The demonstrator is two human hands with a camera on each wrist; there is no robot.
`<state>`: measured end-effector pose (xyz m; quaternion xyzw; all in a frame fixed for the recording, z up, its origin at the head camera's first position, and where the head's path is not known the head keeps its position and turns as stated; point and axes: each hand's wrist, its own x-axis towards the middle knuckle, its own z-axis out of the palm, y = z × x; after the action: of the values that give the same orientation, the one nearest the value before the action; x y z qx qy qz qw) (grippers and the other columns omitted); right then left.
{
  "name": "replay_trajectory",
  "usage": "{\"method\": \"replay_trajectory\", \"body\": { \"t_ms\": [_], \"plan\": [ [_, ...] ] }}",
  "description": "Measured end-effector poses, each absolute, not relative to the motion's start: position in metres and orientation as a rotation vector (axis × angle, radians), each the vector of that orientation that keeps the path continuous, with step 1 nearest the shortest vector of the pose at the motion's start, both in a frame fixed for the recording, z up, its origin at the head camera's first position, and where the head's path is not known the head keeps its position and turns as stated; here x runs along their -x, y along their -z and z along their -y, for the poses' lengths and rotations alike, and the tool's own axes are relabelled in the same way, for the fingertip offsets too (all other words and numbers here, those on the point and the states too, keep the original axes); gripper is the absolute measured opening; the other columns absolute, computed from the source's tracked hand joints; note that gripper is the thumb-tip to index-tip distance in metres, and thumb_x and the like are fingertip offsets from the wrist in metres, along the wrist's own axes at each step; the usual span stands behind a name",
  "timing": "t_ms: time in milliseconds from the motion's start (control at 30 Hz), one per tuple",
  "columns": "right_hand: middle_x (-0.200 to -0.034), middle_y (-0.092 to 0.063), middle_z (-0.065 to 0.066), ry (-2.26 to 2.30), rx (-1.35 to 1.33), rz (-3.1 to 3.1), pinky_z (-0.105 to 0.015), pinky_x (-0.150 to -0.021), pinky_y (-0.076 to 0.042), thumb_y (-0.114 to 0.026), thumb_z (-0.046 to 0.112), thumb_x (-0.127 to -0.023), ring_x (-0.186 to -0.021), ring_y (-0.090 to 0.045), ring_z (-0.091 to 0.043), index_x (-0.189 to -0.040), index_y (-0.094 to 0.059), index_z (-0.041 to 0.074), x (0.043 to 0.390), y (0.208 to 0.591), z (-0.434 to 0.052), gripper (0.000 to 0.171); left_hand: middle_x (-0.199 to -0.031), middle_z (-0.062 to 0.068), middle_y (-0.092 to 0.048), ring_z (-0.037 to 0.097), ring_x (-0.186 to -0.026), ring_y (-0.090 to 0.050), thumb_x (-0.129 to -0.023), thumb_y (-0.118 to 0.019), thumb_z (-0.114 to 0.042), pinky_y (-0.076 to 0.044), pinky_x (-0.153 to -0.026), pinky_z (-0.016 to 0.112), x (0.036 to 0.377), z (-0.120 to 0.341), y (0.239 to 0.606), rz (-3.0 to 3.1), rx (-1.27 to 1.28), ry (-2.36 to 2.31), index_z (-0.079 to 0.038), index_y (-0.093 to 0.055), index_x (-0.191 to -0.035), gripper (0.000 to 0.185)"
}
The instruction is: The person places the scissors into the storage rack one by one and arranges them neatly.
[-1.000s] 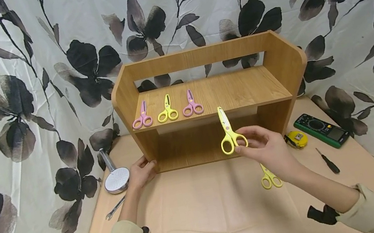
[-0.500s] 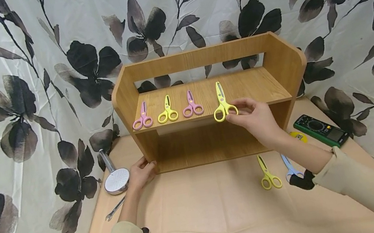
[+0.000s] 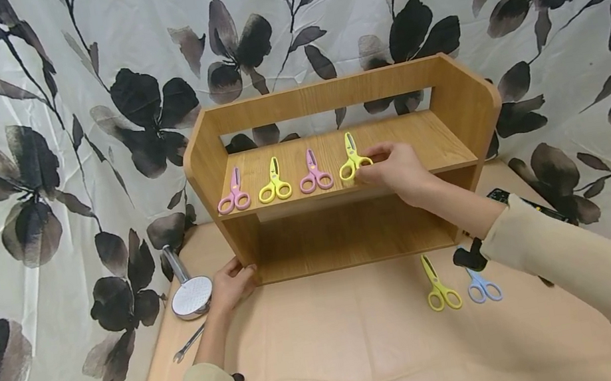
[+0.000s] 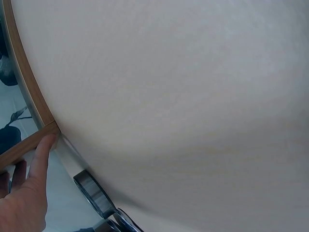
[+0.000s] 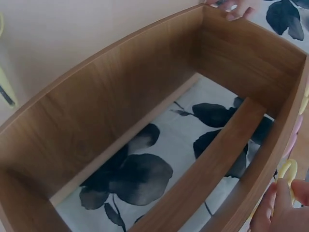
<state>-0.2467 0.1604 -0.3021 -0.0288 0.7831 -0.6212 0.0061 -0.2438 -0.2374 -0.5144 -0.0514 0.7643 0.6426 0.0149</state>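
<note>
At the upper board's (image 3: 297,143) near edge, right of centre: my right hand (image 3: 402,169) pinches the right loop of the held yellow scissors (image 3: 352,157) between thumb and fingers; I cannot tell whether they bear on the wood.
Blade and loops: tip pointing far, loops near, at the right end of a row of four.
Likely handling: light and stiff, I judge, with little risk of breakage; the smooth loop may slip or swivel under my one-sided pinch.
Best hold: the loop rim or the pivot between both loops, where I expect least twist.
Lower left near corner of the shelf unit (image 3: 465,93): my left hand (image 3: 232,282) rests against it, a straight finger touching the edge.
Pink scissors, two: left pink scissors (image 3: 236,188) and right pink scissors (image 3: 313,170), both on the board.
Yellow scissors, three: mine, the middle yellow scissors (image 3: 276,179) between the pink pairs, and the near yellow scissors (image 3: 436,283) on the table (image 3: 333,354).
Blue scissors (image 3: 478,281), one: just right of the near yellow pair, tip hidden.
Tools, one each: shower head (image 3: 191,297) and wrench (image 3: 188,343) at left; multimeter (image 3: 499,195) at far right, mostly behind my sleeve.
</note>
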Motion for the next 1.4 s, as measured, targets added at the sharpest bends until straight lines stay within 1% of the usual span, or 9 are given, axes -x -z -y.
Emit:
{"method": "replay_trajectory", "body": {
  "t_ms": [167,300,500,633,800,1000,1067,1300,1400],
  "plan": [
    [-0.113,-0.058,-0.009,1.895,0.046,-2.451,-0.012,-0.071,-0.054,-0.072,0.001,-0.089,-0.087,-0.059,-0.007,-0.137,-0.058,-0.006,0.253,0.301,-0.159,0.05,-0.149,0.027,-0.056,0.031,-0.125,-0.062,-0.1,-0.067,-0.014,-0.059,-0.097,0.049,0.243,0.237,0.514,-2.384,0.157,-1.992,-0.005,-0.046,-0.156,0.06],
    [-0.118,-0.058,-0.01,1.775,0.033,-2.531,-0.013,-0.07,-0.052,-0.072,0.004,-0.089,-0.095,-0.056,-0.012,-0.134,-0.061,-0.004,0.256,0.299,-0.158,0.048,-0.149,0.026,-0.056,0.028,-0.123,-0.063,-0.1,-0.067,-0.014,-0.059,-0.096,0.048,0.242,0.238,0.513,-2.394,0.167,-1.985,-0.005,-0.047,-0.156,0.06],
    [-0.121,-0.061,-0.014,1.56,0.072,-2.683,-0.016,-0.07,-0.047,-0.072,0.007,-0.088,-0.1,-0.053,-0.019,-0.128,-0.064,-0.005,0.261,0.291,-0.155,0.043,-0.149,0.027,-0.056,0.034,-0.126,-0.061,-0.1,-0.067,-0.014,-0.06,-0.094,0.045,0.243,0.239,0.512,-2.399,0.155,-1.991,-0.005,-0.046,-0.156,0.06],
    [-0.117,-0.062,-0.015,1.462,0.093,-2.722,-0.014,-0.068,-0.047,-0.074,0.007,-0.088,-0.096,-0.054,-0.019,-0.127,-0.065,-0.006,0.264,0.284,-0.154,0.042,-0.148,0.028,-0.056,0.036,-0.126,-0.061,-0.1,-0.067,-0.014,-0.06,-0.095,0.046,0.245,0.239,0.513,-2.398,0.149,-1.995,-0.005,-0.046,-0.156,0.06],
    [-0.113,-0.065,-0.014,1.331,0.14,-2.758,-0.017,-0.069,-0.047,-0.078,0.008,-0.087,-0.091,-0.056,-0.016,-0.125,-0.067,-0.006,0.265,0.276,-0.155,0.042,-0.148,0.027,-0.057,0.031,-0.124,-0.062,-0.1,-0.067,-0.011,-0.059,-0.097,0.051,0.244,0.239,0.514,-2.416,0.153,-1.972,-0.004,-0.047,-0.155,0.06],
    [-0.109,-0.07,-0.012,1.172,0.182,-2.828,-0.019,-0.064,-0.046,-0.082,0.012,-0.086,-0.075,-0.057,-0.009,-0.121,-0.072,-0.003,0.267,0.271,-0.158,0.04,-0.151,0.029,-0.053,0.039,-0.131,-0.057,-0.101,-0.064,-0.011,-0.055,-0.102,0.056,0.242,0.238,0.514,-2.359,0.15,-2.005,-0.004,-0.043,-0.157,0.06],
    [-0.11,-0.07,-0.013,1.133,0.194,-2.836,-0.019,-0.064,-0.046,-0.082,0.012,-0.086,-0.074,-0.056,-0.009,-0.12,-0.072,-0.004,0.267,0.271,-0.159,0.039,-0.152,0.028,-0.052,0.041,-0.134,-0.055,-0.102,-0.062,-0.011,-0.053,-0.105,0.057,0.242,0.238,0.513,-2.335,0.154,-2.017,-0.004,-0.041,-0.158,0.06],
    [-0.117,-0.07,-0.017,1.072,0.232,-2.854,-0.023,-0.072,-0.044,-0.081,0.013,-0.088,-0.093,-0.056,-0.02,-0.121,-0.071,-0.005,0.268,0.272,-0.162,0.039,-0.155,0.027,-0.05,0.041,-0.137,-0.053,-0.103,-0.062,-0.014,-0.051,-0.107,0.058,0.239,0.239,0.512,-2.33,0.148,-2.008,-0.005,-0.039,-0.16,0.062],
    [-0.112,-0.07,-0.015,1.078,0.243,-2.855,-0.023,-0.071,-0.044,-0.081,0.012,-0.087,-0.091,-0.055,-0.02,-0.119,-0.072,-0.006,0.268,0.272,-0.163,0.038,-0.155,0.028,-0.05,0.042,-0.138,-0.052,-0.103,-0.062,-0.015,-0.051,-0.107,0.058,0.24,0.239,0.511,-2.333,0.141,-2.004,-0.006,-0.039,-0.16,0.062]
  ]
}}
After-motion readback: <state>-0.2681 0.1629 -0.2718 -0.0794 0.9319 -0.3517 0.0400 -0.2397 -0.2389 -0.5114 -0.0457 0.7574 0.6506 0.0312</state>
